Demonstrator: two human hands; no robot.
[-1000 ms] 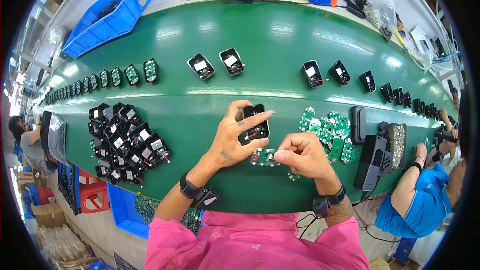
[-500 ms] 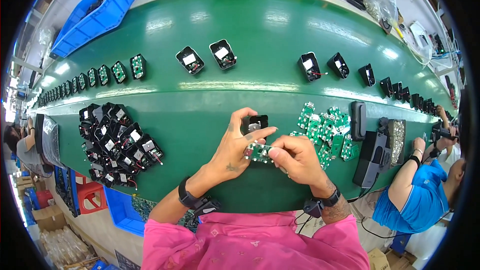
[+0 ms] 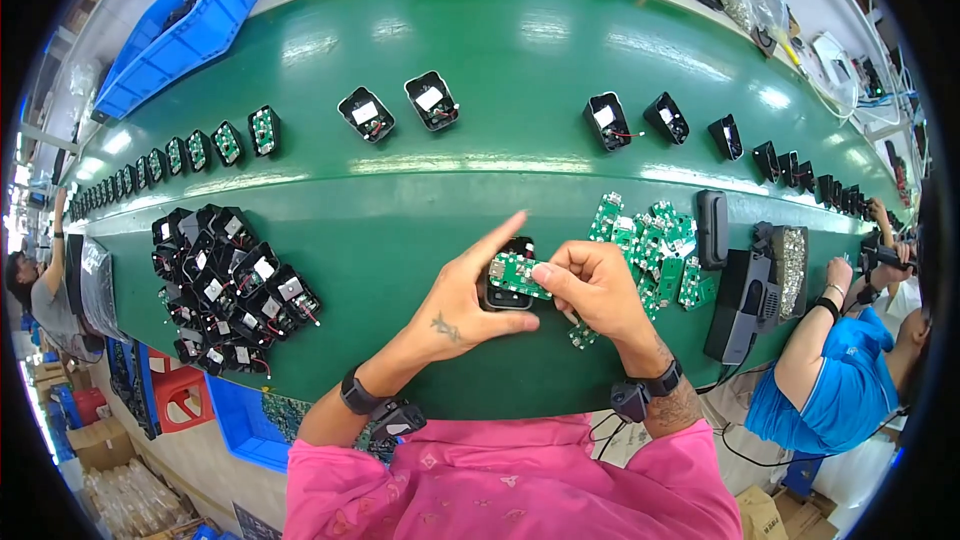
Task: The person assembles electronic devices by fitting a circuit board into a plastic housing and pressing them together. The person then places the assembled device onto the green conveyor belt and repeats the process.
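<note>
Between the thumb and fingertips of my right hand (image 3: 600, 292) is a small green circuit board (image 3: 513, 272), pinched at its right end. It hangs over a black plastic housing (image 3: 507, 298) and hides much of its inside. My left hand (image 3: 452, 302) curves around the housing's left side. Its forefinger stretches past the far edge and its thumb lies along the near edge, both spread apart. Whether its other fingers touch the housing is hidden. Just right of my right hand lies a pile of loose green circuit boards (image 3: 662, 245).
Heaped black housings (image 3: 225, 275) with parts inside sit at left. Rows of housings (image 3: 437, 102) run along the far side of the green table (image 3: 420, 210). A black-grey device (image 3: 738, 302) stands at right, near a co-worker in blue (image 3: 825, 385). A blue crate (image 3: 190, 25) is at the far left.
My left forefinger has lifted off the housing and my thumb has come out to its near side. The circuit board has moved up over the housing. The whole view has shifted slightly.
</note>
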